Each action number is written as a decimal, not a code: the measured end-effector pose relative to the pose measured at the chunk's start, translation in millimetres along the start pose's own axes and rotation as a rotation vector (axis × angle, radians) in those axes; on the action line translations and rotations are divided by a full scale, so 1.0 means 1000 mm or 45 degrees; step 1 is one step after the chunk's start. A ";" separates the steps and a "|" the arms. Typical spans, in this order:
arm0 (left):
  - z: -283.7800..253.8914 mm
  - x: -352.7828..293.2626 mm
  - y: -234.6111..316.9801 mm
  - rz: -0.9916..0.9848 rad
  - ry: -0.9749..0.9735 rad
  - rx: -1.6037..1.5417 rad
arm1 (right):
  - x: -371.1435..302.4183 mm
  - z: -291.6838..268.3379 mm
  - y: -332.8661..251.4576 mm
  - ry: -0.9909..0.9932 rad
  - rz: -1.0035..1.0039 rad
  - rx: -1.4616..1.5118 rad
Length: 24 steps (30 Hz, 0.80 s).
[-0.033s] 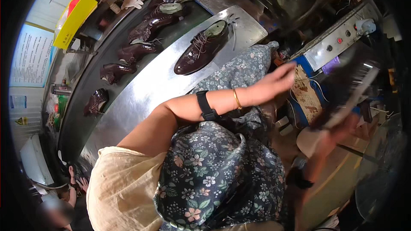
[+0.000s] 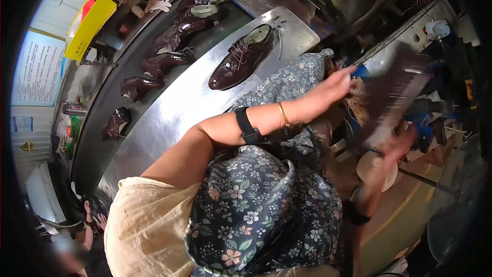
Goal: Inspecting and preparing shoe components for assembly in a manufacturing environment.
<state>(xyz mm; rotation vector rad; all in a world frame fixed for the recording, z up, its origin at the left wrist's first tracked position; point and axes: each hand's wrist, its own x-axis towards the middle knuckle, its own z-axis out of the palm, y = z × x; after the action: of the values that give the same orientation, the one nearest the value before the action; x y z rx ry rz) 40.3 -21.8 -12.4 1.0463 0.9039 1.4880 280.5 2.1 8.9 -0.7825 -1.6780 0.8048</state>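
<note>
Beside the metal table, the right hand is holding a blurred dark shoe in air; the left hand is hovering near, fingers almost straight. Careful handling is probably needing a firm, gentle grip.

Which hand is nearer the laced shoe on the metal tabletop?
Left: the left hand is right of the shoe, not touching; the right hand is farther right in view.
</note>
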 end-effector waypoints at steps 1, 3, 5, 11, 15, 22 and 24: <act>-0.003 0.002 0.011 -0.020 -0.003 0.162 | -0.007 0.017 0.000 -0.171 0.181 0.258; -0.016 -0.011 0.027 -0.420 -0.008 0.319 | -0.015 0.035 0.005 -0.367 0.646 1.069; -0.026 -0.040 0.032 -0.490 -0.425 1.202 | -0.021 0.032 0.009 -0.558 1.090 0.769; -0.097 -0.083 0.002 0.196 -0.032 1.262 | -0.072 0.003 0.033 -0.231 1.311 1.245; -0.181 -0.091 -0.013 -0.264 0.443 2.284 | -0.050 0.035 0.060 0.185 1.237 1.171; -0.264 -0.080 0.007 -0.386 0.207 1.990 | 0.136 0.231 0.137 -0.075 0.413 0.287; -0.282 -0.073 0.026 -0.824 0.238 1.703 | 0.146 0.287 0.153 -0.119 -0.175 -0.694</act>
<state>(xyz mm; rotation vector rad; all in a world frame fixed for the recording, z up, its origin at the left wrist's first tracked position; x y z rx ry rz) -229.5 -100.8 -91.6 1.2850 2.2330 0.2915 -14.4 171.2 -98.6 -0.9927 -2.0437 0.2856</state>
